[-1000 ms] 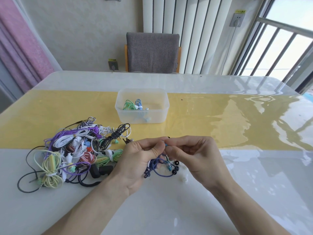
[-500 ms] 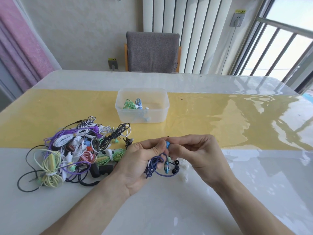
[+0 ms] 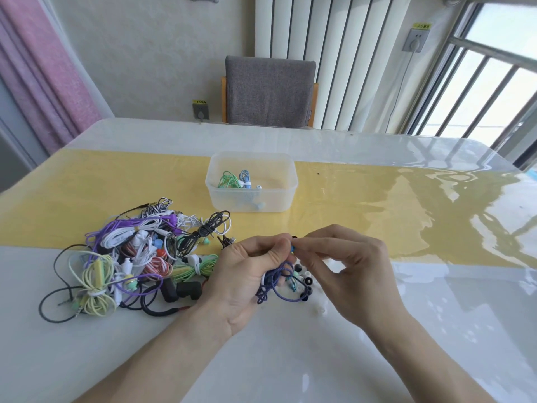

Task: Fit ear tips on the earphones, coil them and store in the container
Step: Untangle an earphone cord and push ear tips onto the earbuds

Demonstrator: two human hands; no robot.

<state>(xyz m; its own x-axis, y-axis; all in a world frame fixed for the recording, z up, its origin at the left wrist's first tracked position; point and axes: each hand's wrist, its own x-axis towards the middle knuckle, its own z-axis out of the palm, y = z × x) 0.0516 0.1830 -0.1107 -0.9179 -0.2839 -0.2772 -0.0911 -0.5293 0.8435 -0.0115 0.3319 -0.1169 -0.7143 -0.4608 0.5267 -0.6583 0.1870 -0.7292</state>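
Note:
My left hand (image 3: 247,274) grips a blue-purple braided earphone (image 3: 277,283); its cord hangs in loops under the palm. Between both hands' fingertips sits the blue earbud (image 3: 293,249). My right hand (image 3: 345,266) pinches at that earbud with thumb and forefinger, and whether a tip is between them is hidden. Several loose black and white ear tips (image 3: 305,282) lie on the table just below the hands. The clear plastic container (image 3: 286,181) stands beyond, holding a green coil (image 3: 228,180) and a light-blue coil (image 3: 244,177).
A tangled pile of earphones (image 3: 130,257) in purple, white, yellow, green, black and red lies left of my hands. The table (image 3: 377,330) is glossy white with a yellow band. A grey chair (image 3: 268,88) stands at the far edge.
The hands have stayed together at the earbud. The blue earbud now shows between the fingertips, and my right fingers have shifted slightly around it.

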